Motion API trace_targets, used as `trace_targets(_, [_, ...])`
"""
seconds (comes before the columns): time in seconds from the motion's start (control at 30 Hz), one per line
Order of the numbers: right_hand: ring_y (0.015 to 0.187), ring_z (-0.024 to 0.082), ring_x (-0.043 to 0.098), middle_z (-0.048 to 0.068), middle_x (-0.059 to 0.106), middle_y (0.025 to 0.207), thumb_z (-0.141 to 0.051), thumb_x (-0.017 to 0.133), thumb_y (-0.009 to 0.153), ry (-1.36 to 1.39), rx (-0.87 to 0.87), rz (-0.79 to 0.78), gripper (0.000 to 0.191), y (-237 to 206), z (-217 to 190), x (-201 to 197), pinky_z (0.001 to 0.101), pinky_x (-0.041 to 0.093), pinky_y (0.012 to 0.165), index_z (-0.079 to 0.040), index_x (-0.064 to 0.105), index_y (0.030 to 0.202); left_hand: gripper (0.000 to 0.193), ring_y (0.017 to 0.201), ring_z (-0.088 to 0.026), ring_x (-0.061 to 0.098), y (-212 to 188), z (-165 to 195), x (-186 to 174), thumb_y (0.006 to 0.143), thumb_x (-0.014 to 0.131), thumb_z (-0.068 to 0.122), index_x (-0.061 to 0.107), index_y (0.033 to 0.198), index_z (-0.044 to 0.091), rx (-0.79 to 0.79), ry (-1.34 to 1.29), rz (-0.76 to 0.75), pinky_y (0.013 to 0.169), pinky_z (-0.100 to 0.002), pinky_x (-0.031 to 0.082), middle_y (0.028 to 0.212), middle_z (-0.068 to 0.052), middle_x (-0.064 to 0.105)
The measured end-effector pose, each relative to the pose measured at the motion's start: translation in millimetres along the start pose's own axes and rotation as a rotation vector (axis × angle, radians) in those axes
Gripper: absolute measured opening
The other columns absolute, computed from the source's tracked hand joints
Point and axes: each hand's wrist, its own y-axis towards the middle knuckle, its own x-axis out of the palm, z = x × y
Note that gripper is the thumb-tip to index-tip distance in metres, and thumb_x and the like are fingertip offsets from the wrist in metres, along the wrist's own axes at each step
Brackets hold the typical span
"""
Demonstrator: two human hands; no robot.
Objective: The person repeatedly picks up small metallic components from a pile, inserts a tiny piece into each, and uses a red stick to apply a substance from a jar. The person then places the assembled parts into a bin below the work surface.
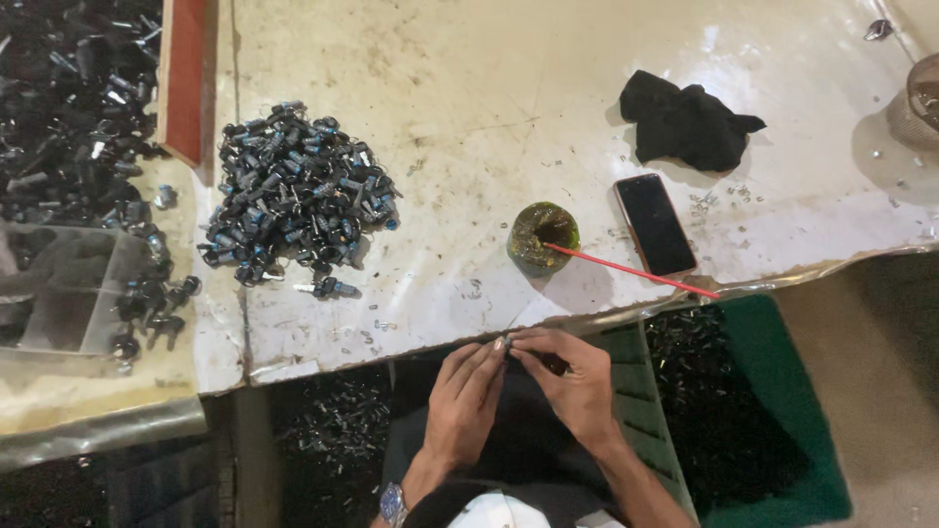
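Both hands, left hand (465, 391) and right hand (572, 381), had fingers pinched shut on one tiny metal part (505, 343) below the surface (469, 88) edge; looked like mid-assembly, next needing steady alignment, pile of parts (293, 186) waiting

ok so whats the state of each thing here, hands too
left hand: fingertips pinched on a small part
right hand: pinched on the same part
phone: screen dark, lying flat
cloth: crumpled
pot: open, red stick resting in it
parts pile: loose heap
green crate: holds dark parts
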Motion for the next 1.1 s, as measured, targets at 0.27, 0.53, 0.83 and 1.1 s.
trace_targets(0.27, [0.09, 0.016, 0.074, 0.011, 0.078, 0.095, 0.007, 0.079, 0.079, 0.417, 0.349, -0.083, 0.015, 7, 28, 12, 0.0288, 0.061, 0.084, 0.004, 0.073, 0.091, 0.036, 0.112, -0.035, 0.068, -3, -11, -10, 0.087, 0.068, -0.009, 0.068, 0.121, 0.0, 0.011, 0.052, 0.023, 0.098, -0.042, 0.056, 0.119, -0.014, 0.072])
trace_targets(0.53, [0.061, 0.009, 0.06, 0.01, 0.079, 0.088, 0.002, 0.08, 0.08, 0.139, 0.443, -0.013, 0.011, 6, 24, -6, 0.0237, 0.048, 0.055, 0.003, 0.076, 0.09, 0.037, 0.105, -0.035, 0.07, -9, -20, -2, 0.089, 0.072, -0.007, 0.068, 0.125, -0.001, -0.086, -0.127, 0.011, 0.09, -0.04, 0.058, 0.109, -0.015, 0.072])
trace_targets(0.83, [0.055, 0.006, 0.051, 0.012, 0.067, 0.083, -0.005, 0.07, 0.104, 0.021, 0.051, 0.478, 0.014, 69, 11, -41, 0.0224, 0.039, 0.048, 0.008, 0.073, 0.108, 0.031, 0.099, -0.025, 0.074, -4, -31, -23, 0.085, 0.077, -0.002, 0.073, 0.116, 0.001, -0.42, -0.095, 0.241, 0.086, -0.032, 0.059, 0.11, -0.015, 0.073])
trace_targets(1.1, [0.072, 0.019, 0.067, 0.015, 0.073, 0.097, -0.025, 0.063, 0.11, 0.433, -0.105, 0.642, 0.028, 50, 23, -63, 0.0313, 0.056, 0.068, 0.003, 0.064, 0.106, 0.03, 0.098, -0.023, 0.073, 8, -22, -26, 0.085, 0.078, -0.002, 0.073, 0.114, 0.0, -0.452, -0.082, 0.288, 0.086, -0.031, 0.058, 0.105, -0.014, 0.075])
